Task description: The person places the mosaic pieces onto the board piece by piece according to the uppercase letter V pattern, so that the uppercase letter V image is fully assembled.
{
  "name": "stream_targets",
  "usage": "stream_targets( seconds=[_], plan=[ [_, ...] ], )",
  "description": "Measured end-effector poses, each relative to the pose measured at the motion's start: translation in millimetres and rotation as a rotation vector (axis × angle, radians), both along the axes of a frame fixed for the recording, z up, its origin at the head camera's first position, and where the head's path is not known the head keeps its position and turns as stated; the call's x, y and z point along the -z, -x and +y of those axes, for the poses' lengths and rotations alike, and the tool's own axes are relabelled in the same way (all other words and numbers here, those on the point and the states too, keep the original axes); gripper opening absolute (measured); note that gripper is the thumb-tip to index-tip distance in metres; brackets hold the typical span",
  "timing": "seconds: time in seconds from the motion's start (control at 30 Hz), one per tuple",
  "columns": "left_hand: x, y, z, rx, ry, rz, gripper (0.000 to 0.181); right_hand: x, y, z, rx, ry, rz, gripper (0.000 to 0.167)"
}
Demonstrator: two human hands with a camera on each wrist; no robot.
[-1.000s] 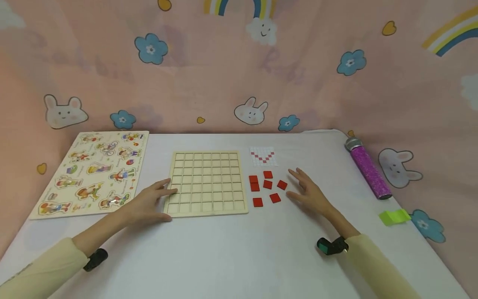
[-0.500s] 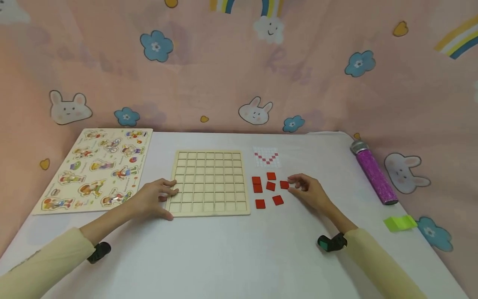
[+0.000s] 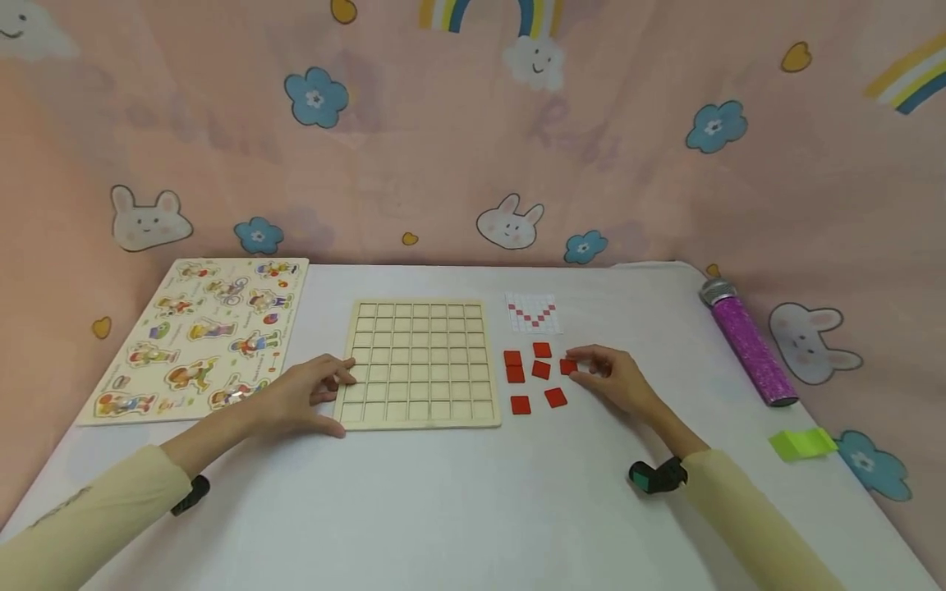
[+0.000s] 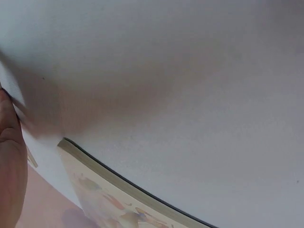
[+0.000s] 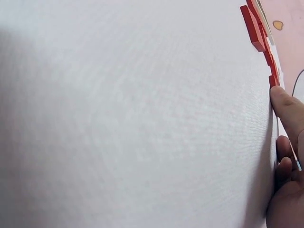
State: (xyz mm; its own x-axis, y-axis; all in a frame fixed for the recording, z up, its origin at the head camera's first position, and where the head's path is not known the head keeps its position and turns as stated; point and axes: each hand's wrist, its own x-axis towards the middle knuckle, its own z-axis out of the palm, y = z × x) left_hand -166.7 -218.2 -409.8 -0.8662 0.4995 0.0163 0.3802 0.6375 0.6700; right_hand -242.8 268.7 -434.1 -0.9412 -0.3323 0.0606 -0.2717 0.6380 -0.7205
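Note:
In the head view, a pale wooden grid board [image 3: 420, 364] lies flat on the white table. My left hand [image 3: 299, 396] rests at its left edge. Its fingertips touch the rim, and its thumb is spread towards the near left corner. To the board's right lie several small red square tiles [image 3: 521, 405]. With thumb and index finger, my right hand [image 3: 617, 382] pinches the rightmost red tile [image 3: 568, 366], which is still at table level. The right wrist view shows the thumb [image 5: 287, 107] against a red tile's end; the other fingertips there are partly hidden.
A small card with a red V pattern [image 3: 532, 313] lies beyond the tiles. On the left is a picture puzzle board [image 3: 210, 328]. Far right are a purple glitter microphone [image 3: 750, 349] and a green folded piece [image 3: 802, 444]. A pink patterned cloth [image 3: 414, 148] hangs behind.
My right hand's spread fingers have closed in on the rightmost tile, which has turned slightly. My left fingers have bent a little more at the board's edge. The head view has shifted slightly.

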Motion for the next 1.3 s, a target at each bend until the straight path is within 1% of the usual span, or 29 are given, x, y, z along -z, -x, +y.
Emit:
stream_targets(
  seconds=[0.07,0.2,0.23,0.27,0.3,0.37,0.47,0.53,0.63,0.7,0.8,0.87,0.93,1.0,1.1,1.3],
  plan=[
    [0.9,0.8,-2.3,0.033,0.017,0.026,0.067,0.2,-0.1,1.1,-0.001,0.017,0.032,0.037],
    [4.3,2.5,-5.3,0.074,-0.036,0.000,0.057,-2.8,-1.8,5.4,0.015,0.056,0.077,0.033],
    [5.4,3.2,-5.7,0.086,-0.049,0.004,0.053,-4.5,-3.2,6.7,0.023,0.064,0.080,0.033],
    [6.0,3.8,-5.5,0.091,-0.062,-0.002,0.045,-6.1,-4.8,8.2,0.031,0.067,0.080,0.033],
    [6.5,4.2,-5.3,0.095,-0.076,-0.010,0.039,-7.5,-6.6,9.6,0.035,0.072,0.074,0.033],
    [6.6,5.2,-4.7,0.106,-0.072,-0.003,0.035,-9.9,-10.6,12.2,0.040,0.079,0.047,0.034],
    [4.7,6.9,-3.2,0.114,-0.048,0.018,0.036,-12.2,-16.9,13.4,0.041,0.106,-0.010,0.037],
    [3.4,8.8,-2.7,0.119,-0.026,0.046,0.036,-13.1,-21.0,12.5,0.047,0.137,-0.056,0.038],
    [1.0,11.9,-2.0,0.126,0.003,0.085,0.037,-13.4,-26.4,7.1,0.075,0.169,-0.102,0.039],
    [0.0,13.5,-2.8,0.128,0.003,0.074,0.037,-12.2,-29.7,1.1,0.097,0.184,-0.131,0.040],
    [-1.1,14.2,-4.4,0.126,-0.015,0.012,0.036,-9.5,-34.2,-10.1,0.118,0.221,-0.158,0.040],
    [-1.1,14.2,-5.3,0.117,-0.027,-0.030,0.035,-8.5,-37.7,-17.9,0.124,0.261,-0.164,0.039],
    [-1.0,13.7,-5.3,0.110,-0.037,-0.052,0.034,-8.0,-40.6,-24.7,0.131,0.303,-0.157,0.038],
    [-0.7,12.9,-5.0,0.100,-0.049,-0.060,0.032,-8.1,-43.3,-30.8,0.143,0.329,-0.145,0.036],
    [-0.9,12.9,-4.1,0.088,-0.061,-0.060,0.031,-10.0,-45.6,-38.4,0.166,0.333,-0.131,0.034],
    [-2.5,12.2,-2.5,0.069,-0.079,-0.079,0.031,-13.3,-47.1,-52.0,0.206,0.301,-0.166,0.033]
  ],
)
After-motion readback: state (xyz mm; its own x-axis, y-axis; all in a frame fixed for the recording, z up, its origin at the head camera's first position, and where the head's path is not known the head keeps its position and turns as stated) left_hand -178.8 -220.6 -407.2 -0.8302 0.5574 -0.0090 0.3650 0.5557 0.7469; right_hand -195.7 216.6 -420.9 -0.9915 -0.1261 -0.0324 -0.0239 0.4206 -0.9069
